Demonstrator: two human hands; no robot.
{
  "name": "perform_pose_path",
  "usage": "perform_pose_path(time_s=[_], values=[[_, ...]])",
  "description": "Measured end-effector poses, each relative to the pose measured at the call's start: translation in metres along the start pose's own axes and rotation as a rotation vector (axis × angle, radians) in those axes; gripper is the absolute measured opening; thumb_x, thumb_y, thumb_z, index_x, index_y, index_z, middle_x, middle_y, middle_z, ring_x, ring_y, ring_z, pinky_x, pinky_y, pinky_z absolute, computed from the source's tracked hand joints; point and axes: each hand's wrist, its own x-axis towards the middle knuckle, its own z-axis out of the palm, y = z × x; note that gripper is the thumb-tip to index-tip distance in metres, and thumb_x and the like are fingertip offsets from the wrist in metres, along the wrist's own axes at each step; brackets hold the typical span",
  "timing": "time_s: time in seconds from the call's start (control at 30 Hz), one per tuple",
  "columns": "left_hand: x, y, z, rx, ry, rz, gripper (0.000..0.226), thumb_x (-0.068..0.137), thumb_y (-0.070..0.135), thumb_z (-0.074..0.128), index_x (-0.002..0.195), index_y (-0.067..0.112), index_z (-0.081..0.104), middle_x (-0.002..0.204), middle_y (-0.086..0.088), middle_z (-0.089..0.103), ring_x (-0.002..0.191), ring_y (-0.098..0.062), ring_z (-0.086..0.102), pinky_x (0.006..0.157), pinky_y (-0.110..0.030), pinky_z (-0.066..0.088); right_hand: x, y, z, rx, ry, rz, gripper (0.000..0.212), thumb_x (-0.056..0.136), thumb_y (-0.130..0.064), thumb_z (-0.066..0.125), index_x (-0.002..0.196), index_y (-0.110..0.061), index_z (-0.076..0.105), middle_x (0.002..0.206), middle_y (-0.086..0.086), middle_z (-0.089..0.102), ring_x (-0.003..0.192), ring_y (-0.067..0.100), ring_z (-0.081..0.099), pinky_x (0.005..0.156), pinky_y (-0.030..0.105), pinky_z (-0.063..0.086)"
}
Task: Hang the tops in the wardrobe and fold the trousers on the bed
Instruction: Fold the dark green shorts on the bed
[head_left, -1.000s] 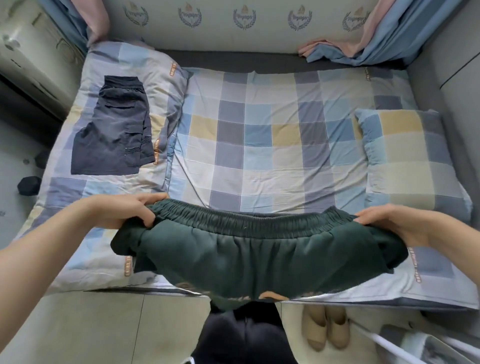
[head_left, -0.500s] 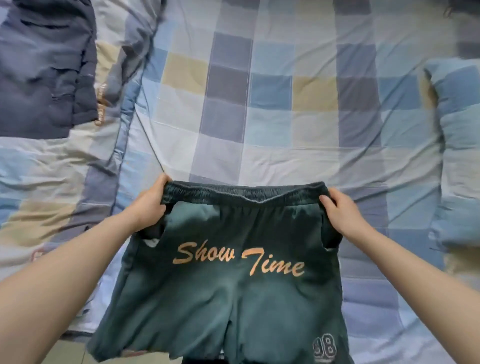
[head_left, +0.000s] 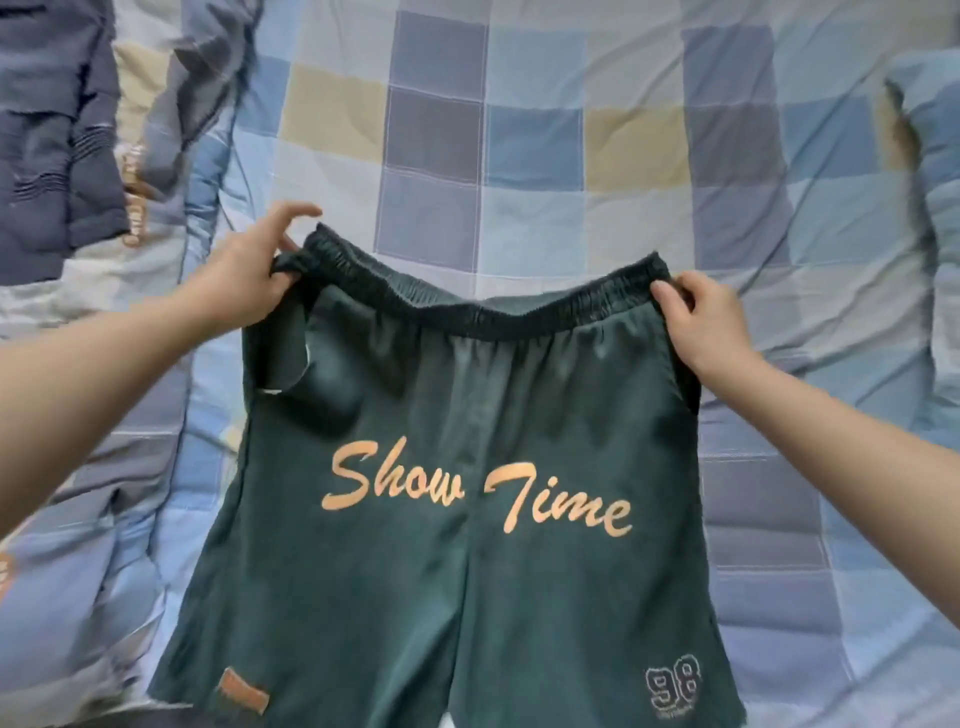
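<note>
Dark green shorts (head_left: 467, 587) with orange "Show Time" lettering and a "98" patch are spread over the checked bed (head_left: 519, 156), waistband away from me. My left hand (head_left: 249, 280) pinches the left end of the waistband, index finger lifted. My right hand (head_left: 701, 322) grips the right end of the waistband. The waistband sags in the middle between both hands. The leg hems reach the bottom edge of the view.
Dark navy shorts (head_left: 47, 145) lie on the folded quilt (head_left: 156, 130) at the upper left. A checked pillow (head_left: 930, 171) sits at the right edge. The bedsheet beyond the waistband is flat.
The view has dropped closer to the bed. The green shorts went from bunched at the bed's edge to spread out, and both hands moved the waistband a little farther up the bed.
</note>
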Motion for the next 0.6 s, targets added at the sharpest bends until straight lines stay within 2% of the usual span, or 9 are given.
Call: perform_pose_path(time_s=[0.07,0.1,0.17,0.23,0.3,0.4,0.47,0.53,0.6], values=[[0.03,0.005,0.003,0.052,0.141,-0.03,0.07,0.087,-0.002,0.053,0.144,0.034,0.032,0.119,-0.015,0.06,0.105,-0.042,0.056,0.099,-0.047,0.041,0.037,-0.005,0.009,0.031,0.047,0.099,0.018,0.099,-0.026,0.048,0.098,-0.013,0.06,0.095,0.01,0.064,0.094,0.031,0.055,0.074,0.031,0.035],[0.042,0.006,0.012,0.084,0.183,-0.078,0.072,0.087,0.002,0.053,0.149,0.029,0.027,0.131,-0.017,0.054,0.115,-0.043,0.052,0.105,-0.049,0.038,0.054,-0.002,0.016,0.045,0.074,0.207,0.029,0.1,-0.028,0.045,0.122,-0.011,0.054,0.118,0.013,0.061,0.111,0.03,0.054,0.084,0.03,0.037],[0.05,0.014,0.036,0.189,0.183,-0.228,0.079,0.087,0.009,0.054,0.154,0.024,0.015,0.15,-0.016,0.035,0.134,-0.043,0.035,0.113,-0.054,0.027,0.077,0.01,0.028,0.035,0.112,0.407,0.045,0.099,-0.026,0.041,0.141,-0.008,0.036,0.14,0.014,0.047,0.127,0.03,0.045,0.096,0.032,0.035],[0.031,0.027,0.073,0.261,0.024,-0.303,0.083,0.087,0.014,0.055,0.156,0.023,0.01,0.16,-0.008,0.019,0.143,-0.039,0.019,0.115,-0.054,0.021,0.072,0.029,0.043,-0.013,0.047,0.514,0.05,0.096,-0.022,0.043,0.143,-0.007,0.033,0.143,0.017,0.043,0.128,0.032,0.044,0.099,0.032,0.036],[-0.008,0.044,0.116,0.348,-0.169,-0.192,0.081,0.088,0.018,0.055,0.156,0.025,0.011,0.163,-0.002,0.009,0.148,-0.035,0.009,0.116,-0.051,0.02,0.042,0.054,0.058,-0.035,-0.101,0.557,0.054,0.095,-0.026,0.047,0.142,-0.003,0.032,0.143,0.019,0.042,0.128,0.034,0.043,0.1,0.034,0.036],[-0.077,0.067,0.173,0.521,-0.259,0.266,0.074,0.088,0.012,0.046,0.153,0.028,0.014,0.162,-0.003,0.011,0.147,-0.035,0.01,0.113,-0.052,0.022,-0.018,0.098,0.069,-0.074,-0.204,0.635,0.058,0.096,-0.031,0.05,0.138,0.006,0.034,0.14,0.023,0.044,0.128,0.038,0.043,0.102,0.037,0.035],[-0.119,0.077,0.206,0.596,-0.43,0.484,0.074,0.092,0.011,0.04,0.155,0.029,0.005,0.164,-0.003,-0.001,0.149,-0.037,-0.002,0.118,-0.054,0.009,-0.049,0.124,0.068,-0.064,-0.143,0.66,0.05,0.094,-0.028,0.053,0.129,0.007,0.044,0.13,0.024,0.052,0.122,0.039,0.048,0.097,0.038,0.038],[-0.15,0.084,0.229,0.674,-0.609,0.465,0.074,0.098,0.015,0.038,0.156,0.025,-0.007,0.163,-0.003,-0.016,0.147,-0.039,-0.017,0.118,-0.055,-0.004,-0.074,0.143,0.065,0.017,-0.096,0.688,0.044,0.092,-0.029,0.057,0.123,0.001,0.049,0.125,0.019,0.056,0.118,0.035,0.051,0.094,0.037,0.039],[-0.168,0.092,0.242,0.71,-0.707,0.356,0.076,0.1,0.016,0.038,0.155,0.02,-0.013,0.162,-0.005,-0.022,0.146,-0.04,-0.022,0.118,-0.057,-0.004,-0.1,0.155,0.06,0.102,-0.127,0.747,0.045,0.091,-0.037,0.059,0.122,-0.005,0.05,0.123,0.011,0.058,0.116,0.031,0.054,0.094,0.037,0.041]])
